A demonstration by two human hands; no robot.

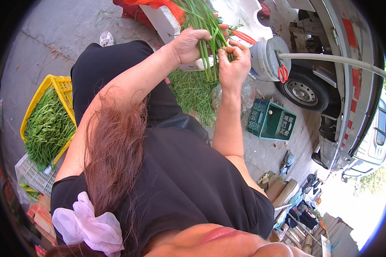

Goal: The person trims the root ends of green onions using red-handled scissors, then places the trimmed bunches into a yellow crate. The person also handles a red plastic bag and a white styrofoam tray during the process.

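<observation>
My left hand (189, 45) is closed around a bunch of long green leafy stalks (209, 29), its thumb across them. At the lower right side of the bunch, my right hand (233, 64) has thumb and forefinger together at the stalk ends; whether they pinch a stalk is hard to see. Orange-handled scissors (244, 37) lie just beyond the hands by a white foam box (162, 22). Below the bunch, loose green trimmings (191, 93) cover the ground. Red-handled scissors (282, 72) rest on an upturned-looking bucket (270, 57) at the right.
A yellow crate (48, 80) full of green stalks stands at the left, near a white crate (38, 175). At the right are a green plastic crate (271, 120), a truck wheel (304, 90) and a pale pole or hose (334, 58) reaching over the bucket.
</observation>
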